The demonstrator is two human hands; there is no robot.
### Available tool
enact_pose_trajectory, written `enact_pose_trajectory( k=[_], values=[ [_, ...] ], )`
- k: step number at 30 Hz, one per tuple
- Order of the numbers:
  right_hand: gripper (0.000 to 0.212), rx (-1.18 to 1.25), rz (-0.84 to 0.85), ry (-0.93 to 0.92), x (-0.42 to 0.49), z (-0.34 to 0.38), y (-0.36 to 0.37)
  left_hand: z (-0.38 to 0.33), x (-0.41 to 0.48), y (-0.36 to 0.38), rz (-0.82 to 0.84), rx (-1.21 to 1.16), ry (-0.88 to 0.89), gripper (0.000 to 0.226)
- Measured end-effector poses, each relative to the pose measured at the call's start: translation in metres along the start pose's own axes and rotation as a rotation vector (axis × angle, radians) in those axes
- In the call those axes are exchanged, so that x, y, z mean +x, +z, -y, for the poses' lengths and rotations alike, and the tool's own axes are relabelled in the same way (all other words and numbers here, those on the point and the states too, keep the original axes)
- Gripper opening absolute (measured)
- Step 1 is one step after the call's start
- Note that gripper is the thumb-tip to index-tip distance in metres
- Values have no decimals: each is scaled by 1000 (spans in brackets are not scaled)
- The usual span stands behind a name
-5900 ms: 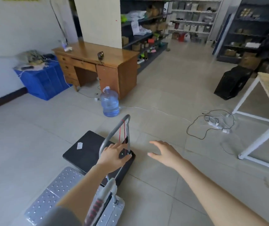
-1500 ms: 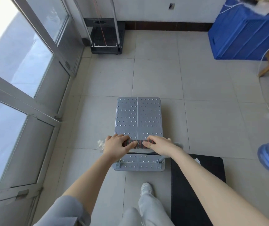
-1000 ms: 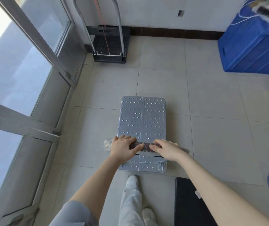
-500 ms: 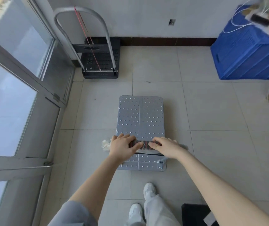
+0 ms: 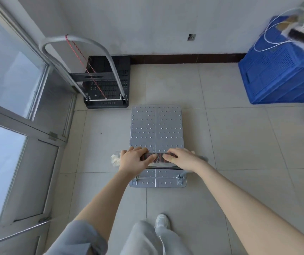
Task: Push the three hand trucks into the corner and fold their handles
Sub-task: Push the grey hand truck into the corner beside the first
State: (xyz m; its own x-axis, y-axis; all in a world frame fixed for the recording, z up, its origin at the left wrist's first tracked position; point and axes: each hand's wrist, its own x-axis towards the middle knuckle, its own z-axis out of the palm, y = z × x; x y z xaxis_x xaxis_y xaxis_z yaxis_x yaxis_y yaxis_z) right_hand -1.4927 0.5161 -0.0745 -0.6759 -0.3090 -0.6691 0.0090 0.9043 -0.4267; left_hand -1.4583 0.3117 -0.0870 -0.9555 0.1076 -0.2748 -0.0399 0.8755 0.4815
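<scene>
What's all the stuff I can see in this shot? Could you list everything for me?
Silver cart: one, studded metal deck, on the floor in the middle, handle gripped by both hands.
Black cart: one, in the corner by the wall, grey handle upright with a red cord across it.
Blue crate: one, at the right against the wall, with white cables and clutter on top.
Glass door: one, grey frame, along the left.
Wall: white, dark skirting at its foot.
Floor: pale tiles.
Left hand: on the silver cart's handle.
Right hand: on the same handle.
Shoe: one, white, at the bottom.
</scene>
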Motion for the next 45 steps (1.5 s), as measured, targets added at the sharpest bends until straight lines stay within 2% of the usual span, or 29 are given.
enact_pose_trajectory(
  k=[15,21,30,45],
  values=[
    [41,-9,13,7,134,5,-161,-7,196,-60,21,22,-6,69],
    [42,-13,-13,-15,190,9,-217,-9,272,-87,40,12,-17,44],
    [46,-51,-104,-62,269,24,-290,-1,382,-130,6,18,-23,58],
    [43,-56,-97,-52,367,45,-378,12,509,-180,-22,31,-9,65]
  ],
)
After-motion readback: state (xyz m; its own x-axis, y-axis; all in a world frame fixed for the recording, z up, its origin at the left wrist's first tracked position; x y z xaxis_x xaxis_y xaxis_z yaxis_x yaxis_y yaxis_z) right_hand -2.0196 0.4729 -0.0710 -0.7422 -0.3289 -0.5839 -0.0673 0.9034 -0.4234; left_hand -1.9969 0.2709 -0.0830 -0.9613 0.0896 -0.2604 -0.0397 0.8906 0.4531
